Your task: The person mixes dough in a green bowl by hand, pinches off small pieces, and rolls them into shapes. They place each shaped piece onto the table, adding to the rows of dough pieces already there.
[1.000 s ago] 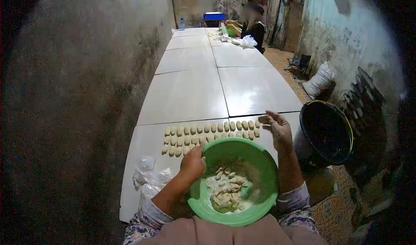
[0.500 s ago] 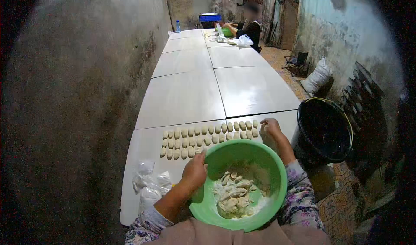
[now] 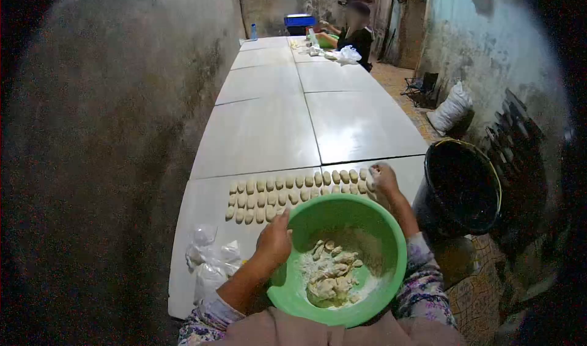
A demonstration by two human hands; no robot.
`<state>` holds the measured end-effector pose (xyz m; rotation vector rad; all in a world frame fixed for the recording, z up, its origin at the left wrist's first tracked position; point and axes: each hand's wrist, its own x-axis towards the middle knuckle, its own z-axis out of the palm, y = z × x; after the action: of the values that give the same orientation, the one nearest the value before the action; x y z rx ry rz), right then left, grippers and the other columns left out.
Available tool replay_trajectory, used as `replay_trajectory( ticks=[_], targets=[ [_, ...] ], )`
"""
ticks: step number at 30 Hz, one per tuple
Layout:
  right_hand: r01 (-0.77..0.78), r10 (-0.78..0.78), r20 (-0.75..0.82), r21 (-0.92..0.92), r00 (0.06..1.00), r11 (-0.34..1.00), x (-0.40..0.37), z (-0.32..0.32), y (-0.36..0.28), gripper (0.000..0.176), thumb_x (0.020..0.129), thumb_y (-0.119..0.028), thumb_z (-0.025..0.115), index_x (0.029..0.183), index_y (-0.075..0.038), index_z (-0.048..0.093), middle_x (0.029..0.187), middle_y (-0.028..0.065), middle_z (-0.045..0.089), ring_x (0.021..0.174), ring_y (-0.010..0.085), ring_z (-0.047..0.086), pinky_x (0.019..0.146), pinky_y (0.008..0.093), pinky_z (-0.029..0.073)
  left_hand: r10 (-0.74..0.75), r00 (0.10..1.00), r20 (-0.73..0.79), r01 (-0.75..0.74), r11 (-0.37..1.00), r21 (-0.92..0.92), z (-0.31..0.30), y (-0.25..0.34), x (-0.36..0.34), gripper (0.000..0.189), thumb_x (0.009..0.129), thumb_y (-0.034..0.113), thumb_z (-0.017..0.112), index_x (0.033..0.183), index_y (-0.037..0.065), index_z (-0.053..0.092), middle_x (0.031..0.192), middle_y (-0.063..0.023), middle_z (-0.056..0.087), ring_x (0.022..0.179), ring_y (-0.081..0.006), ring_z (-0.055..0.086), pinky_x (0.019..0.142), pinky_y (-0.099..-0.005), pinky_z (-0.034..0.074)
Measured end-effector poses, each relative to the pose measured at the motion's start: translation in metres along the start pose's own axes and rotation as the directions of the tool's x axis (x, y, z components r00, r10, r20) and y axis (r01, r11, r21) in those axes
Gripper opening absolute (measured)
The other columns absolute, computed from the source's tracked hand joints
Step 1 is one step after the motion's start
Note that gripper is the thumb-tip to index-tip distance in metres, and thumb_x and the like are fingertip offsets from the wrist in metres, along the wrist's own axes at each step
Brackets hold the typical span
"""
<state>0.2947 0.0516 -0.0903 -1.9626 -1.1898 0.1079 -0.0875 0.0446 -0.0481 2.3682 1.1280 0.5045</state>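
Observation:
A green basin [image 3: 397, 254] stands close to my body, tilted a little, with pale dough pieces [image 3: 333, 276] and white flour inside. My left hand [image 3: 274, 241] is closed on the basin's left rim. Beyond the basin, rows of small oval dough pieces [image 3: 261, 200] lie on the white table [image 3: 257, 138]. My right hand [image 3: 383, 176] is at the right end of these rows, its fingers bent close to the end pieces; whether it holds one is too small to tell.
Clear plastic bags with white contents [image 3: 211, 260] lie at the left. A large black bucket [image 3: 460, 187] stands right of the table. Near the far end a person [image 3: 359, 37] is beside plastic bags [image 3: 350, 54]. A white sack [image 3: 452, 109] leans by the right wall.
My right hand has shifted slightly up beside the end of the dough rows. The far person's arm has moved. The view has tilted slightly.

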Motion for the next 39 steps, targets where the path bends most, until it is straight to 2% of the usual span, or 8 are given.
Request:
replay_trajectory(
  ticks=[7,12,13,15,20,25,31,39],
  targets=[
    [0.251,-0.279,0.184,0.163,0.942,0.954,-0.056,-0.088,-0.144,0.019,0.078,-0.006,0.060,0.096,-0.001,0.058,0.088,0.0146,0.062,0.073,0.0253,0.061,0.067,0.0340,0.049,-0.085,0.995,0.051,0.079,0.991,0.113,-0.025,0.019,0.007,0.057,0.079,0.004,0.054,0.132,0.002,0.032,0.117,-0.0211,0.048,0.104,-0.0376,0.050,0.087,-0.0436,0.042],
    [0.105,-0.036,0.812,-0.031,0.583,0.994,-0.112,-0.064,-0.182,0.023,0.080,-0.018,0.058,0.099,-0.005,0.060,0.096,0.0170,0.059,0.086,0.0317,0.059,0.075,0.0387,0.048,-0.070,0.998,-0.004,0.070,0.984,0.166,-0.020,0.025,0.009,0.059,0.077,0.004,0.054,0.132,0.002,0.031,0.115,-0.0213,0.048,0.101,-0.0380,0.051,0.085,-0.0439,0.043],
    [0.542,-0.294,0.838,-0.002,0.459,0.841,-0.123,-0.054,-0.178,0.024,0.080,-0.021,0.058,0.099,-0.007,0.060,0.097,0.0167,0.059,0.088,0.0336,0.058,0.074,0.0420,0.048,-0.054,0.998,-0.026,0.058,0.981,0.186,-0.017,0.023,0.008,0.060,0.077,0.004,0.055,0.132,0.002,0.031,0.114,-0.0213,0.048,0.099,-0.0385,0.051,0.084,-0.0441,0.044],
    [0.678,-0.272,0.938,0.057,0.214,0.732,-0.144,-0.045,-0.182,0.023,0.081,-0.020,0.056,0.100,-0.007,0.060,0.096,0.0161,0.058,0.087,0.0330,0.059,0.073,0.0444,0.048,-0.068,0.998,-0.014,0.069,0.962,0.263,-0.014,0.019,0.006,0.059,0.077,0.008,0.057,0.130,0.001,0.033,0.115,-0.0199,0.048,0.102,-0.0372,0.049,0.086,-0.0451,0.040],
    [0.368,-0.098,0.993,0.068,0.064,0.927,-0.163,-0.034,-0.164,0.021,0.084,-0.015,0.052,0.099,-0.003,0.058,0.091,0.0173,0.060,0.082,0.0338,0.059,0.070,0.0441,0.047,0.145,0.983,-0.115,-0.093,0.926,0.366,-0.006,0.023,0.004,0.065,0.076,0.025,0.062,0.130,0.000,0.034,0.117,-0.0168,0.047,0.112,-0.0316,0.041,0.096,-0.0482,0.026],
    [0.159,-0.120,0.951,0.076,0.286,0.984,-0.157,-0.048,-0.163,0.020,0.081,-0.014,0.055,0.095,-0.001,0.057,0.090,0.0188,0.060,0.081,0.0348,0.059,0.071,0.0428,0.047,0.225,0.962,-0.156,-0.155,0.918,0.365,-0.006,0.021,0.002,0.066,0.077,0.029,0.061,0.130,0.000,0.034,0.117,-0.0169,0.046,0.117,-0.0344,0.036,0.100,-0.0489,0.023],
    [0.661,-0.483,0.811,0.167,0.330,0.732,-0.152,-0.048,-0.173,0.045,0.072,-0.019,0.066,0.112,-0.006,0.050,0.111,0.0202,0.053,0.101,0.0370,0.053,0.084,0.0438,0.043,0.227,0.964,-0.136,-0.165,0.917,0.363,-0.003,0.021,0.004,0.068,0.076,0.029,0.063,0.130,0.002,0.034,0.120,-0.0168,0.044,0.118,-0.0341,0.035,0.100,-0.0493,0.023],
    [0.573,-0.381,0.922,0.281,0.060,0.770,-0.196,0.004,-0.127,0.049,0.075,-0.028,0.064,0.115,-0.004,0.047,0.104,0.0212,0.056,0.090,0.0332,0.059,0.077,0.0426,0.049,0.207,0.970,-0.128,-0.158,0.936,0.315,-0.002,0.021,0.004,0.070,0.075,0.030,0.065,0.132,0.005,0.033,0.121,-0.0158,0.044,0.118,-0.0339,0.036,0.101,-0.0487,0.024]
  ],
)
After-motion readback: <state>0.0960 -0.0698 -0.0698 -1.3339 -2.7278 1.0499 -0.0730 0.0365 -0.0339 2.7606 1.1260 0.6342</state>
